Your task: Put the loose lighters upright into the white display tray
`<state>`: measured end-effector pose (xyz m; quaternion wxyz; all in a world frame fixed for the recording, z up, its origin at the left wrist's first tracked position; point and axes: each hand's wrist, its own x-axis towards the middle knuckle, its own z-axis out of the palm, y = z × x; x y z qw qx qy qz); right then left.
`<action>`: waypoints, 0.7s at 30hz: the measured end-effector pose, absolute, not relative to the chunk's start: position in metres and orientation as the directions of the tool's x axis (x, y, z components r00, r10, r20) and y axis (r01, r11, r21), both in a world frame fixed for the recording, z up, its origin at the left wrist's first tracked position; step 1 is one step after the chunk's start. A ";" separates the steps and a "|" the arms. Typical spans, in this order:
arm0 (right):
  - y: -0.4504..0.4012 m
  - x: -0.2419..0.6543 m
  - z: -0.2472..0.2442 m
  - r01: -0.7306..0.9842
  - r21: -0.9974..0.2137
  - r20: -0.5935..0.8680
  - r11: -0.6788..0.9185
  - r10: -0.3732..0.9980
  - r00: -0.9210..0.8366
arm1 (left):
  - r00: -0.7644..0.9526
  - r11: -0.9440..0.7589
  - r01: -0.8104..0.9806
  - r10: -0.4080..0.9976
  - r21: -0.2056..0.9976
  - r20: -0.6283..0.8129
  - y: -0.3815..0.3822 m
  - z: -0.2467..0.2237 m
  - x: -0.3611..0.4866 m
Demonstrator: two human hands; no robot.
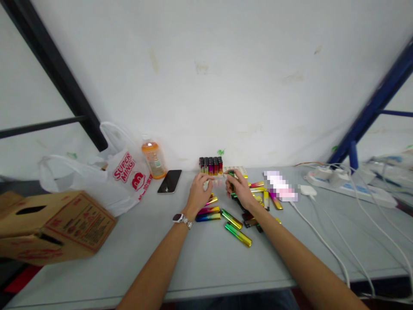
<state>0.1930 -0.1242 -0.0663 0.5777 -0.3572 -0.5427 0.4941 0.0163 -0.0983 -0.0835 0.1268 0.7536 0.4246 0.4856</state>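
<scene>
L hand (200,191) is just L of R hand (239,188) over the grey flat desk (155,249): L thumb & index tips close tog., can't tell if anything's pinched btwn; R fingers curled by a small dark-green, black-ended piece (231,173), can't tell if clamped on it. Shiny metallic green-to-yellow tube (238,234) lies nearest the desk's front edge, w/ shiny blue-and-gold tube (208,217) to its L & more coloured tubes under/nr R forearm. Upright block of dark-topped multicoloured cylinders (211,165) stands behind L hand, nr wall; flat black phone (170,181) & orange clear-plastic bottle (154,159) are farther L.
</scene>
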 end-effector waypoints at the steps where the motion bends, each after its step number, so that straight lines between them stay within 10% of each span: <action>1: -0.125 0.192 -0.065 -0.278 -0.945 0.210 0.171 0.970 -0.120 | 0.172 -0.600 0.520 0.771 0.608 0.614 -0.099 -0.085 0.017; 21: -0.128 0.187 -0.064 -0.349 -0.933 -0.064 -0.083 0.996 -0.067 | 0.238 -0.636 0.497 0.754 0.590 0.612 -0.106 -0.091 0.039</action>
